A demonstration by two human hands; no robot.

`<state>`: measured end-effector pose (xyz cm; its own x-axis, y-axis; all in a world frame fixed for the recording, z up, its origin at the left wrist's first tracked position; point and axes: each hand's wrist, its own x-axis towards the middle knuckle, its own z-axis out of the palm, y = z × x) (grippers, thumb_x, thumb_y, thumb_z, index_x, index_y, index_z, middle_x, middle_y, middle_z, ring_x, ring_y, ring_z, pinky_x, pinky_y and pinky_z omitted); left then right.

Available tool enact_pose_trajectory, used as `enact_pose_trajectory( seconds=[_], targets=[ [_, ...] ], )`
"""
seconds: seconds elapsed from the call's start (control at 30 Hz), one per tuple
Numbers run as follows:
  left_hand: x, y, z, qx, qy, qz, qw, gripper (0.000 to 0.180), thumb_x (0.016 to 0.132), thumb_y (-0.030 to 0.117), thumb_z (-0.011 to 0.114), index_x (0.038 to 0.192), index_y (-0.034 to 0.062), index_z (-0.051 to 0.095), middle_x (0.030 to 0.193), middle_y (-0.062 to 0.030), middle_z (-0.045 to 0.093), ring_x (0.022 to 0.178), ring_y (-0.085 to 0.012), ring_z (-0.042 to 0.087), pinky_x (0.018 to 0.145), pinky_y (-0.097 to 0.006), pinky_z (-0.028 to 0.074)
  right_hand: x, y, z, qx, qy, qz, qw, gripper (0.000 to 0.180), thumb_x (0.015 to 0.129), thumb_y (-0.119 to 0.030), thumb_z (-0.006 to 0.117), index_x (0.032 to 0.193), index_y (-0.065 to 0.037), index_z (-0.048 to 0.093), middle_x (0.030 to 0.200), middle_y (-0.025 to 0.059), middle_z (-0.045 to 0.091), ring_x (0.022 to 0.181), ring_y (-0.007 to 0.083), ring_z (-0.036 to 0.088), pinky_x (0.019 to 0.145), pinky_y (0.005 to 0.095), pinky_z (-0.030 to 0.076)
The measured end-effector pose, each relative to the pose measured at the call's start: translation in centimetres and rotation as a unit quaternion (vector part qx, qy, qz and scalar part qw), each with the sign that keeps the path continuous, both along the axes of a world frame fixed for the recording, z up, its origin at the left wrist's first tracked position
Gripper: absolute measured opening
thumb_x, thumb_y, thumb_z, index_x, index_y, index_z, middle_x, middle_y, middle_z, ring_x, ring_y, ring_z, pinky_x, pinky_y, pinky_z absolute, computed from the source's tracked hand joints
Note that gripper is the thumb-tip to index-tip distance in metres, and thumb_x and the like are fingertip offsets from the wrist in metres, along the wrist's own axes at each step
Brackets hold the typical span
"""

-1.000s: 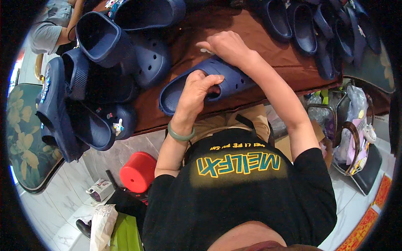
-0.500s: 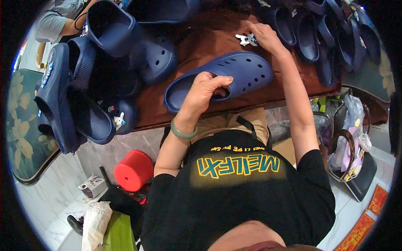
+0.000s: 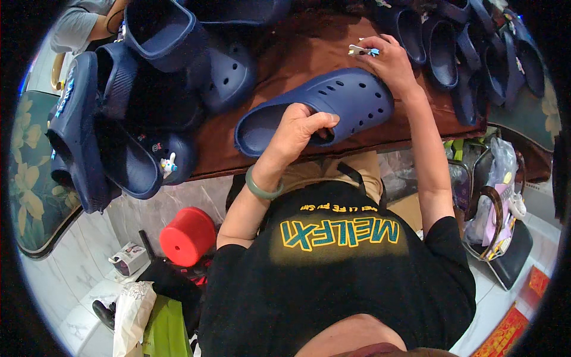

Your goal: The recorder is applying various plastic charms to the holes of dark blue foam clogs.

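**Clog: long axis left-near to right-far, one hand at each end**

Clog (image 3: 324, 107), blue, lies on the brown table (image 3: 297, 47) straight ahead of me, sole down, top with its holes facing up. Its long axis runs from my near left up to my far right: heel opening toward the left, rounded toe toward the right.

Nearest: my left hand (image 3: 297, 131) is closed on the rim of the opening, fingers curled inside, thumb outside. It holds the clog at mid-length, close to the table edge. Green bangle (image 3: 262, 189) on that wrist.

Farther: my right hand (image 3: 389, 62) sits just past the toe end, arm stretched along the clog's right side. Fingertips pinch a small pale charm (image 3: 363, 51), which is clear of the clog, above its far edge. The right hand is therefore nearer to the toe holes; the left is nearer to the heel.

Farthest and to the sides: more blue clogs piled at left (image 3: 119, 131), a row of them at far right (image 3: 476, 59). Another person's grey sleeve (image 3: 74, 27) shows at top left, well apart from my hands.
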<state>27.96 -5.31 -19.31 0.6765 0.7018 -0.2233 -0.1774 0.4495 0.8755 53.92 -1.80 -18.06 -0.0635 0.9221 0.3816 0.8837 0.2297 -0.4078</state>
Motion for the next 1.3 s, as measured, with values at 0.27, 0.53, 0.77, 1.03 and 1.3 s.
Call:
enact_pose_trajectory(
  seconds=[0.27, 0.53, 0.77, 1.03, 1.3],
  targets=[
    [-0.3, 0.4, 0.3, 0.001, 0.015, -0.007, 1.0, 0.02, 0.083, 0.02, 0.066, 0.087, 0.0006, 0.068, 0.077, -0.0044, 0.066, 0.067, -0.0118, 0.059, 0.062, -0.026, 0.046, -4.7, -3.0, 2.9, -0.05, 0.068, 0.179, 0.98, 0.021, 0.075, -0.007, 0.072, 0.095, -0.003, 0.07, 0.093, 0.0106, 0.068, 0.094, 0.0286, 0.063, 0.085, 0.0378, 0.049],
    [-0.2, 0.6, 0.0, -0.013, 0.015, -0.013, 1.0, 0.021, 0.083, 0.021, 0.067, 0.084, -0.0001, 0.069, 0.076, -0.0049, 0.066, 0.065, -0.0122, 0.059, 0.062, -0.026, 0.046, -4.9, -3.5, 2.6, -0.023, -0.001, 0.195, 0.981, 0.023, 0.078, -0.005, 0.069, 0.102, -0.005, 0.07, 0.101, 0.0116, 0.065, 0.099, 0.0293, 0.061, 0.084, 0.0365, 0.05],
    [-0.3, 0.9, -0.5, -0.01, 0.015, -0.019, 1.0, 0.02, 0.083, 0.02, 0.065, 0.085, 0.0004, 0.069, 0.075, -0.0048, 0.066, 0.065, -0.012, 0.059, 0.062, -0.026, 0.045, -4.1, -2.9, 3.7, -0.021, -0.036, 0.264, 0.964, 0.023, 0.079, -0.007, 0.068, 0.102, -0.007, 0.071, 0.103, 0.0079, 0.064, 0.104, 0.0272, 0.057, 0.091, 0.0392, 0.045],
    [-0.3, 0.9, 0.7, -0.016, 0.053, -0.051, 0.997, 0.022, 0.082, 0.023, 0.066, 0.083, 0.0008, 0.069, 0.072, -0.0046, 0.066, 0.065, -0.0112, 0.059, 0.062, -0.025, 0.044, -3.5, -2.2, 5.1, -0.09, -0.169, 0.342, 0.92, 0.033, 0.073, -0.003, 0.06, 0.103, -0.008, 0.072, 0.103, 0.0044, 0.059, 0.109, 0.0237, 0.053, 0.099, 0.0466, 0.036],
    [-0.5, 1.6, 0.6, -0.002, 0.082, -0.075, 0.994, 0.024, 0.081, 0.025, 0.067, 0.083, 0.0011, 0.069, 0.072, -0.0045, 0.066, 0.064, -0.0115, 0.059, 0.061, -0.025, 0.044, -5.0, -2.3, 4.5, -0.108, -0.174, 0.324, 0.923, 0.032, 0.07, -0.002, 0.062, 0.101, -0.005, 0.072, 0.1, 0.009, 0.057, 0.104, 0.0257, 0.054, 0.096, 0.0438, 0.039]
  ],
)
